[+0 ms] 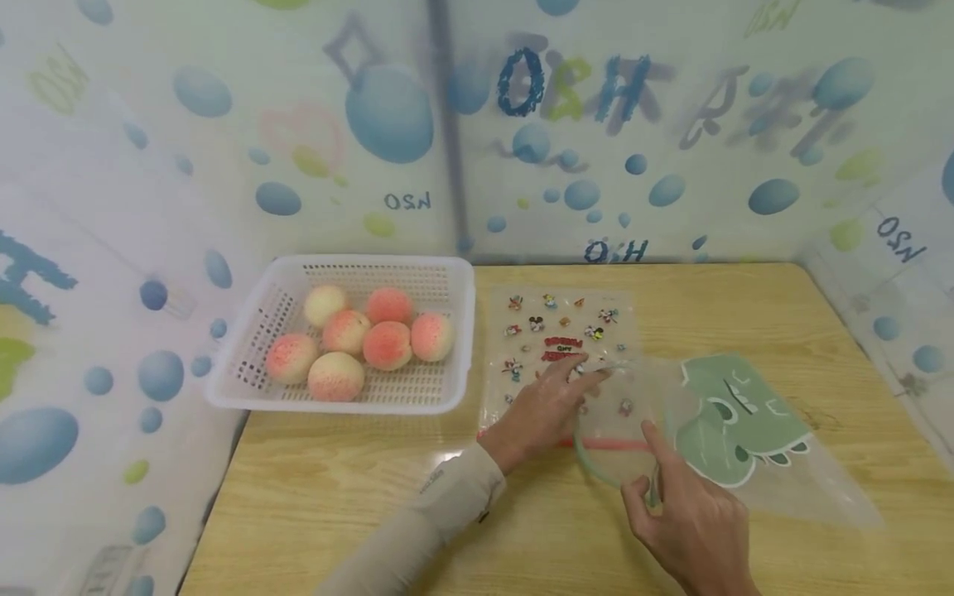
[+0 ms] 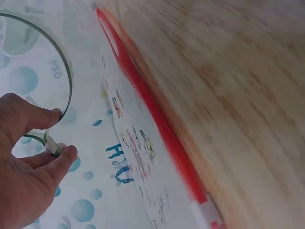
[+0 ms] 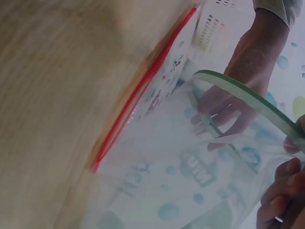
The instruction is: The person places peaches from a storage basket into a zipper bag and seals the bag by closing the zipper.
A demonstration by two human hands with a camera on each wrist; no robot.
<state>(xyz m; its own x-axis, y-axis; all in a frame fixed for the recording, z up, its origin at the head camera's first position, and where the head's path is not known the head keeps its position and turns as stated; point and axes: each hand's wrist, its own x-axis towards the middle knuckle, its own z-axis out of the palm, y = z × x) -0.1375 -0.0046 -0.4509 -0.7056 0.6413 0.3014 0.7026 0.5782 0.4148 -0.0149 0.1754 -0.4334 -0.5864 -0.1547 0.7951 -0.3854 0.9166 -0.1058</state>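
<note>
A clear zip bag with a green dinosaur print [image 1: 738, 426] and green zip edge [image 3: 243, 90] is between both hands, its mouth parted. My left hand [image 1: 532, 414] holds the far part of that edge; in the left wrist view, thumb and fingers are at the green strip, near a small white slider [image 2: 50, 143]. With thumb and fingers my right hand [image 1: 696, 517] grips the near edge; only part of it shows in the right wrist view. Under the left hand lies a second clear bag [image 1: 626, 319] with cartoon figures and a red zip [image 2: 159, 119].
On the left of the wooden table [image 1: 343, 488], a white plastic basket [image 1: 471, 331] contains several peaches [image 1: 345, 333]. Patterned wall coverings [image 1: 522, 199] with blue dots stand behind and beside the table.
</note>
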